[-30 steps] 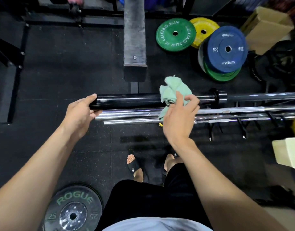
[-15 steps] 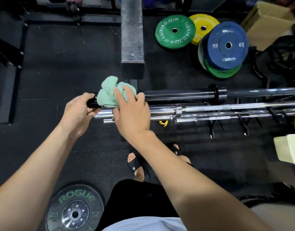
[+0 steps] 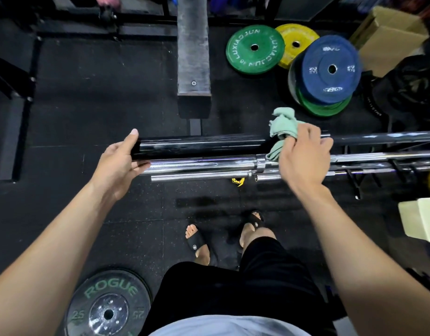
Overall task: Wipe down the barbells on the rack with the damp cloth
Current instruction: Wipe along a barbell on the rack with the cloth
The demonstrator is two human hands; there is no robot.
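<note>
Head view: right hand (image 3: 303, 156) grip closed on green cloth (image 3: 283, 126), pressing black barbell sleeve (image 3: 199, 147); left hand (image 3: 119, 161) grip open, cupping sleeve's end, well left of cloth.

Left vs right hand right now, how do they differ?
The left hand cups the end of the black bar, no cloth; the right hand grips the green cloth further along it. Left fingers look fairly straight, right fingers curled. Both are at the same bar.
</note>
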